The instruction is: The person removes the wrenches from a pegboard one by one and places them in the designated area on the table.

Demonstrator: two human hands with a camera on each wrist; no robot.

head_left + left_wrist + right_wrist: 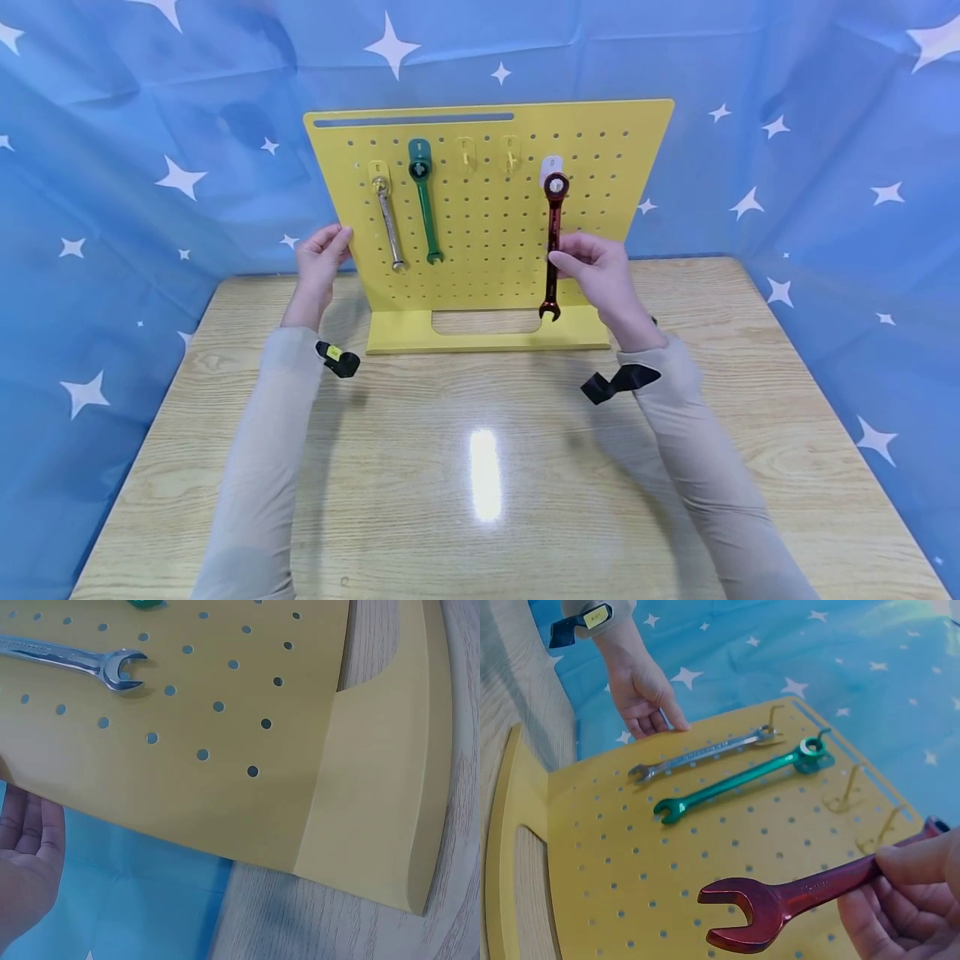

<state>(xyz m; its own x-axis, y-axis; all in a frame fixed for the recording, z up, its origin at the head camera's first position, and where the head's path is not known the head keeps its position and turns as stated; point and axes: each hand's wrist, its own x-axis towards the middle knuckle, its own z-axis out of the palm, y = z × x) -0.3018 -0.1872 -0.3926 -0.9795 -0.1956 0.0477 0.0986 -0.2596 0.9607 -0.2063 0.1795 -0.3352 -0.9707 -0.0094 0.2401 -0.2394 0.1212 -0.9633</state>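
A yellow pegboard point(487, 250) stands upright on a wooden table point(480, 467). On its hooks hang a silver wrench point(390, 225) and a green wrench point(425, 208). My right hand point(567, 257) pinches the shaft of a red wrench point(554, 212), whose ring end is at a white hook point(551, 163); its open jaw points down. In the right wrist view the red wrench point(780, 900) lies just off the board in my right hand's fingers point(907, 889). My left hand point(330, 246) rests with straight fingers on the board's left edge; its palm point(26, 855) shows beside the pegboard point(225, 787).
Two empty yellow hooks point(466, 155) point(511, 153) sit between the green and red wrenches. The board's flat base point(487, 337) has a cut-out at the front. A blue cloth with white stars point(112, 167) encloses the table at the back and sides.
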